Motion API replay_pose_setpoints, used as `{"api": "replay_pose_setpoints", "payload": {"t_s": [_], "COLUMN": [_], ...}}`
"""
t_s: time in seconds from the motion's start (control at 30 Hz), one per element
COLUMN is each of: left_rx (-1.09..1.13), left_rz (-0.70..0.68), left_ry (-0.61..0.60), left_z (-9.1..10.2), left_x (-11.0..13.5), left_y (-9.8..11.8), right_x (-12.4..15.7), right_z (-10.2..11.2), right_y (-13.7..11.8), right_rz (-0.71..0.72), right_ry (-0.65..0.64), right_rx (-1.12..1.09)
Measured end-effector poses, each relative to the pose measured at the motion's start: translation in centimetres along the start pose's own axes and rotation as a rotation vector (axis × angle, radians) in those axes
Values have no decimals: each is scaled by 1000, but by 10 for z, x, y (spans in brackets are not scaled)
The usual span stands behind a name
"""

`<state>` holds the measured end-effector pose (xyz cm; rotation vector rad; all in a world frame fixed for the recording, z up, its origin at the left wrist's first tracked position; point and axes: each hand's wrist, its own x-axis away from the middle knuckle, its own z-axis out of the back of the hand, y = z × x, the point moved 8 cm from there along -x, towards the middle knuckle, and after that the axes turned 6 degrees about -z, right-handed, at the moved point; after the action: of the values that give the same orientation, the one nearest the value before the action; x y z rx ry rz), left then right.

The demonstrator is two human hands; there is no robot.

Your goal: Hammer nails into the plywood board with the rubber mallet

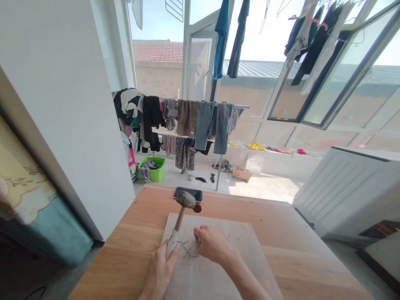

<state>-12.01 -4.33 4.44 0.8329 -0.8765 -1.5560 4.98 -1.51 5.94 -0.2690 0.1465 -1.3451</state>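
**Setup step, prob. pre-strike**

Your L hand (160, 264) gripped the hammer (179, 220) at the left edge of the board (200, 281). Loose nails (186, 251) lay on the board btwn hands. Your R hand (210, 243) was curled mid-board, couldn't tell if gripping one. Next move prob. called for careful aim.

Sunlit home interior, draped clothes-drying rack (244, 107) at center, garments (325, 41) on hangers (325, 26) at upper right, green laundry tub (158, 175) left of center
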Motion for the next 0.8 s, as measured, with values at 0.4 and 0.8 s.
{"api": "replay_pose_setpoints", "payload": {"t_s": [0.4,0.8], "left_rx": [4,47], "left_rz": [56,83], "left_ry": [-9,-20], "left_z": [-4,-4], "left_x": [-1,0], "left_y": [-13,-11], "right_x": [45,41], "right_z": [18,59], "right_y": [34,97], "right_rz": [20,-178], "right_ry": [55,359], "right_rx": [-143,-227]}}
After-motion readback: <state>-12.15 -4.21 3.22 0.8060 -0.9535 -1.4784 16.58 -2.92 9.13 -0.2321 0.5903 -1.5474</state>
